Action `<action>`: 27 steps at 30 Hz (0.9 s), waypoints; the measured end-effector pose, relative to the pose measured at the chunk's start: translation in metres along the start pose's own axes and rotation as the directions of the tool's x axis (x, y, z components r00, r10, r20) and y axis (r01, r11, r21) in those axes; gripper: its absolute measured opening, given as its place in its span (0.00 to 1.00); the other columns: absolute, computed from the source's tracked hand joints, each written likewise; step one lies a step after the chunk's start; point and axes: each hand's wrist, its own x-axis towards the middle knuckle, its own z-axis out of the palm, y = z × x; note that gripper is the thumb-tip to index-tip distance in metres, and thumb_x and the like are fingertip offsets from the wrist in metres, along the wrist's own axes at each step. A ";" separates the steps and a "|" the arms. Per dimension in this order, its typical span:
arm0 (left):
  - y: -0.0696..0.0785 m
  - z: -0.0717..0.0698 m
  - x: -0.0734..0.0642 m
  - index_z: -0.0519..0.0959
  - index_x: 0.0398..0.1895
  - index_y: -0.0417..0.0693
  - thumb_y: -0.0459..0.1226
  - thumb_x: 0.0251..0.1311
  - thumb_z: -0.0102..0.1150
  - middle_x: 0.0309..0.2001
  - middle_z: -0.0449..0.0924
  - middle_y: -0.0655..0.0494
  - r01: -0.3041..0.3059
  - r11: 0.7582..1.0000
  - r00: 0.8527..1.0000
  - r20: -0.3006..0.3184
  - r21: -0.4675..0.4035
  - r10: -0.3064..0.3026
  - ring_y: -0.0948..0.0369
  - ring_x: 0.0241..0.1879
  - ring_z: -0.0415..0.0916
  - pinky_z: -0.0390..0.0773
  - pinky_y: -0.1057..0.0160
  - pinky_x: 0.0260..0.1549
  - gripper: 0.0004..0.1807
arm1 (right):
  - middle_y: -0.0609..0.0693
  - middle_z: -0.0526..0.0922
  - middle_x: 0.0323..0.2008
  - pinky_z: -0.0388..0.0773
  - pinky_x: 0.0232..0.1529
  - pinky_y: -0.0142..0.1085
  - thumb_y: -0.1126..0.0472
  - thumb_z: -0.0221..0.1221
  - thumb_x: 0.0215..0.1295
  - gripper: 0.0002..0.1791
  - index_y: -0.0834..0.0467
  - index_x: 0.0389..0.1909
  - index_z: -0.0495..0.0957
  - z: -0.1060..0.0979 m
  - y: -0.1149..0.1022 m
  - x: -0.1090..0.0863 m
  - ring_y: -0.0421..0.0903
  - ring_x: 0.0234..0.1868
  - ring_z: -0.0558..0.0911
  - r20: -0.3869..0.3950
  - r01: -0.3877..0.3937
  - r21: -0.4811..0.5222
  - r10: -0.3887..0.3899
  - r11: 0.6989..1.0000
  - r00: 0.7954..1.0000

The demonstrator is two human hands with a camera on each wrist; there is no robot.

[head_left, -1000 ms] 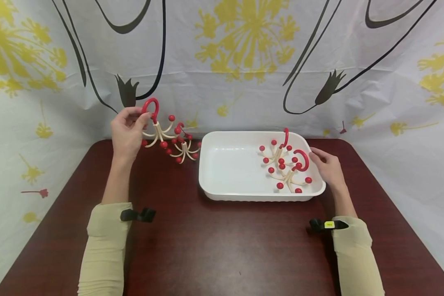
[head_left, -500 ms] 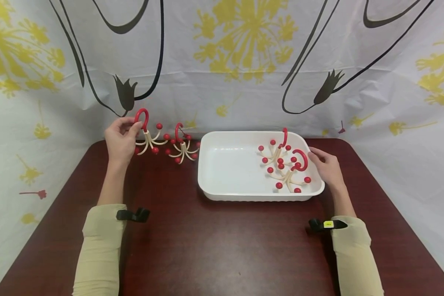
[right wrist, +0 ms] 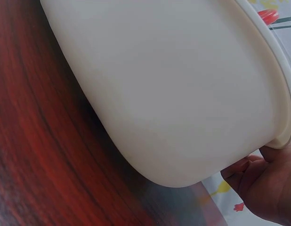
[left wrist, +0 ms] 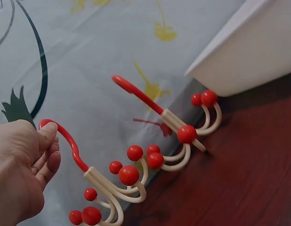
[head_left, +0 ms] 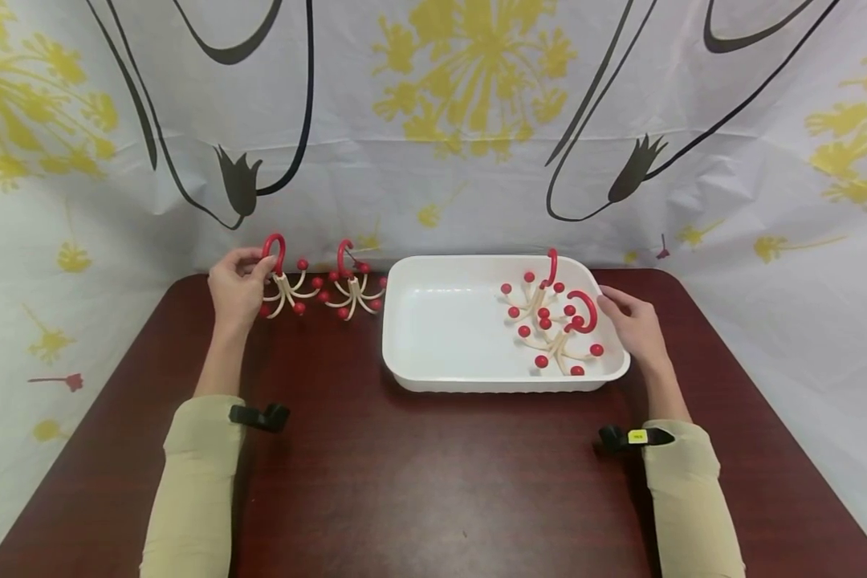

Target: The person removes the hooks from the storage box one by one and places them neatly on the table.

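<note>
Left hand (head_left: 235, 286) pinches a branched piece (head_left: 282, 289) by its red hook (left wrist: 71, 141), beside a matching piece (head_left: 354, 291) on the surface (head_left: 433, 482), right hand (head_left: 639, 325) grips the white tray (head_left: 441, 337); I judge setting-down in hand, base contact unclear, so next calls for confirming seating before release.

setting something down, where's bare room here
Free: the table between the sleeves, in front of the tray; also the tray's left half. Crowded: its right end, with two hooked racks, and back-left, where the left hand holds a third beside a fourth.
</note>
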 end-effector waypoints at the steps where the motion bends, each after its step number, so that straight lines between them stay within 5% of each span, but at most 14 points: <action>1: -0.003 0.000 0.001 0.80 0.44 0.33 0.34 0.64 0.68 0.27 0.77 0.68 0.013 1.000 1.000 0.001 0.001 -0.013 0.69 0.29 0.77 0.76 0.76 0.31 0.13 | 0.64 0.75 0.64 0.77 0.45 0.28 0.40 0.51 0.75 0.34 0.56 0.73 0.69 0.000 0.000 0.000 0.59 0.56 0.77 -0.002 -0.001 -0.001 0.001 1.000 1.000; 17: -0.024 0.006 0.007 0.80 0.45 0.32 0.34 0.63 0.68 0.25 0.78 0.70 0.100 0.994 0.995 -0.005 -0.046 -0.100 0.65 0.30 0.80 0.77 0.76 0.29 0.13 | 0.64 0.76 0.63 0.74 0.41 0.24 0.41 0.51 0.76 0.32 0.57 0.72 0.69 0.001 0.000 0.000 0.59 0.55 0.78 -0.005 0.020 0.007 -0.020 1.000 1.000; 27: -0.026 0.006 0.006 0.80 0.49 0.30 0.36 0.64 0.68 0.25 0.77 0.73 0.063 0.998 0.998 0.031 -0.029 -0.062 0.71 0.26 0.78 0.77 0.76 0.29 0.18 | 0.64 0.76 0.63 0.74 0.40 0.23 0.42 0.51 0.76 0.32 0.57 0.71 0.70 0.002 0.001 0.000 0.58 0.54 0.78 -0.014 0.031 0.000 -0.031 1.000 0.999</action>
